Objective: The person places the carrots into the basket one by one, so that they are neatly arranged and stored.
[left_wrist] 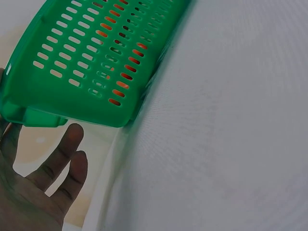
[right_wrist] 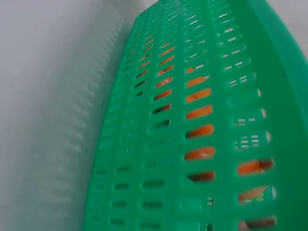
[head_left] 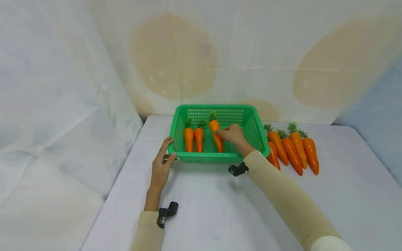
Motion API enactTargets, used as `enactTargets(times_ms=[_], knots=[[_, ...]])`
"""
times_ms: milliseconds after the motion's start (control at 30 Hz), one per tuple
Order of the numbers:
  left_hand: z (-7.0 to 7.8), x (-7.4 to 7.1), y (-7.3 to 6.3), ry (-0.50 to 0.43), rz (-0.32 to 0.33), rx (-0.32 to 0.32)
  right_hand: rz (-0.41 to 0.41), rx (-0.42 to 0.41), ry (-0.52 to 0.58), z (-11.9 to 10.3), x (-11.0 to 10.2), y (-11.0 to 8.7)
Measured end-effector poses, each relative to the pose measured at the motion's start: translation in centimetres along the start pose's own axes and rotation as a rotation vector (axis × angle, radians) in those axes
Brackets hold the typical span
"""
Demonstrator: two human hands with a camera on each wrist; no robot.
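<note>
A green plastic basket [head_left: 204,157] sits at the back of the table, with two orange carrots [head_left: 189,139] lying side by side in its left part. Their leafy tops point to the back wall. My right hand [head_left: 233,135] reaches over the front rim and pinches a third carrot [head_left: 215,126], tilted inside the basket. At the front left corner my left hand [head_left: 161,167] holds the basket rim; in the left wrist view its two lower fingers [left_wrist: 72,166] stay off the basket. The right wrist view shows the slotted basket wall [right_wrist: 178,125] with orange behind it, the hand hidden.
Several more carrots [head_left: 292,151] with green tops lie in a slanted row on the table, just right of the basket. White cloth [head_left: 201,209] covers the table. A patterned fabric backdrop [head_left: 251,52] rises behind the basket and along the sides.
</note>
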State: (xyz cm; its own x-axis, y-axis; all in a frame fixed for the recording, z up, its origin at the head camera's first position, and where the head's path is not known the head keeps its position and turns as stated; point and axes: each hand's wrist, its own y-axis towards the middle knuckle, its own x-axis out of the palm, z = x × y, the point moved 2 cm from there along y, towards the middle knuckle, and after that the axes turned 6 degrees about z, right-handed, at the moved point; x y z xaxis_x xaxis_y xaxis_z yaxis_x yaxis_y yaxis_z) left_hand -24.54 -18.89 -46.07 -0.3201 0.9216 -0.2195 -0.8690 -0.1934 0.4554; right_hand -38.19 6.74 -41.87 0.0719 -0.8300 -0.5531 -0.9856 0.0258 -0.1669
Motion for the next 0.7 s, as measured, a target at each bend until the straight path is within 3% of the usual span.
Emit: enactTargets(times_ms=[400, 700], knots=[[-0.1, 0.1, 0.0, 0.004, 0.006, 0.009, -0.026, 0.043, -0.175, -0.2, 2.0, 1.6], [-0.1, 0.1, 0.1, 0.002, -0.001, -0.003, -0.044, 0.033, -0.214, 0.0, 2.5, 2.0]])
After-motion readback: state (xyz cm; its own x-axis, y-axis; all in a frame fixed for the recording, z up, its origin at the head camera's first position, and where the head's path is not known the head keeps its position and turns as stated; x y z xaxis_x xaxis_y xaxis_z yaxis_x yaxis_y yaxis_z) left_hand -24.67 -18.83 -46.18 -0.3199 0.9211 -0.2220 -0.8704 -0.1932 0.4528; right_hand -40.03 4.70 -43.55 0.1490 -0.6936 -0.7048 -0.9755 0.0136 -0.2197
